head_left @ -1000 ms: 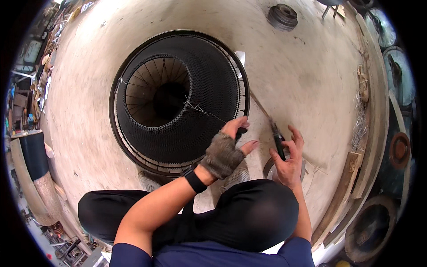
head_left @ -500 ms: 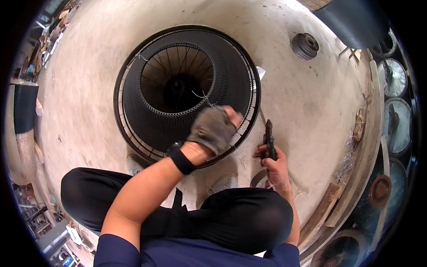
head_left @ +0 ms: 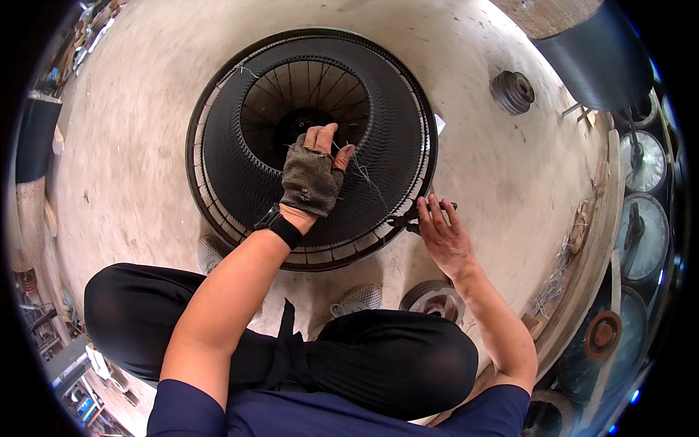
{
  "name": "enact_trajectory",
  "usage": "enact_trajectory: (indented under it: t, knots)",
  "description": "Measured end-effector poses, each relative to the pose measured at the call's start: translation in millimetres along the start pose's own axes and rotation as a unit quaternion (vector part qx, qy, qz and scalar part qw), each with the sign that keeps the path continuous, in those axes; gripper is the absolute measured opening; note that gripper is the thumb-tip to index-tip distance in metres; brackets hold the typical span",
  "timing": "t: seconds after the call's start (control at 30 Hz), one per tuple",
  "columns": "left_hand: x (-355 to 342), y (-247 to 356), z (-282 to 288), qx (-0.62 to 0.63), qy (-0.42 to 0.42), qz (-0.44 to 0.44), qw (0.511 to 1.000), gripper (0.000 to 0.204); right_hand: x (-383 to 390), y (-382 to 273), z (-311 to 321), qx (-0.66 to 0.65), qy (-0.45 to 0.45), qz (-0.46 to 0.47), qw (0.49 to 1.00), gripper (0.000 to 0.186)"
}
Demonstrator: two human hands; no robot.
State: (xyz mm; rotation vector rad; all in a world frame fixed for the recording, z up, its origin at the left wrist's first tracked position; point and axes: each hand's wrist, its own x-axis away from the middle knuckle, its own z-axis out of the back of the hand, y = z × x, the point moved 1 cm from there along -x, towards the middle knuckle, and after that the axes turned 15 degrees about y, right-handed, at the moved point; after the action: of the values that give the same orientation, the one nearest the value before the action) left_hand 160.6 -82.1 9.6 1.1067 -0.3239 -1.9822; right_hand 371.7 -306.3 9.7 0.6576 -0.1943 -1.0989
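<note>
A black cone of fine mesh (head_left: 226, 131) sits inside a large round dark rim (head_left: 195, 175) on the floor in front of me. Thin dark spokes show through its round opening. My left hand (head_left: 313, 171), in a worn grey fingerless glove, rests on the near edge of that opening, fingers stretched over it and thumb apart. Beside the thumb, loose thin wire (head_left: 362, 173) trails across the mesh. Dark pliers (head_left: 408, 221) are in my bare right hand (head_left: 443, 237), their jaws pointing left over the rim's near right edge. My palm partly hides the handles.
A dark grooved pulley (head_left: 512, 92) lies at the far right, and a round metal piece (head_left: 433, 300) by my right knee. Tangled wire scraps (head_left: 557, 280) lie against wooden boards on the right. A dark cylinder (head_left: 593, 58) stands at the upper right.
My left hand has moved left and away from me, from the mesh's near right side to the opening's edge. The pliers have swung from upright to pointing left, over the rim.
</note>
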Motion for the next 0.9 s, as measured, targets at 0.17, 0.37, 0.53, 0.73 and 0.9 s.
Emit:
enact_trajectory:
  t: [0.17,0.37,0.53,0.73,0.9]
  knots:
    - [7,-6,-3,0.025,-0.025,0.036,0.999,0.036,-2,4,-2,0.0,0.049,0.009,0.999,0.045]
    - [9,-8,-3,0.048,-0.024,0.058,0.997,0.039,-13,12,-4,0.044,0.045,0.073,0.995,0.045]
    - [4,1,0,0.026,-0.12,0.153,0.981,0.044,-15,15,-7,0.034,0.003,0.087,0.996,0.04]
    - [6,-2,1,0.006,-0.121,0.146,0.982,0.047,-17,9,-3,-0.155,-0.138,-0.061,0.976,0.022]
    - [8,-2,1,0.036,-0.073,0.132,0.988,0.049,-12,-11,8,-0.326,-0.298,-0.28,0.852,0.016]
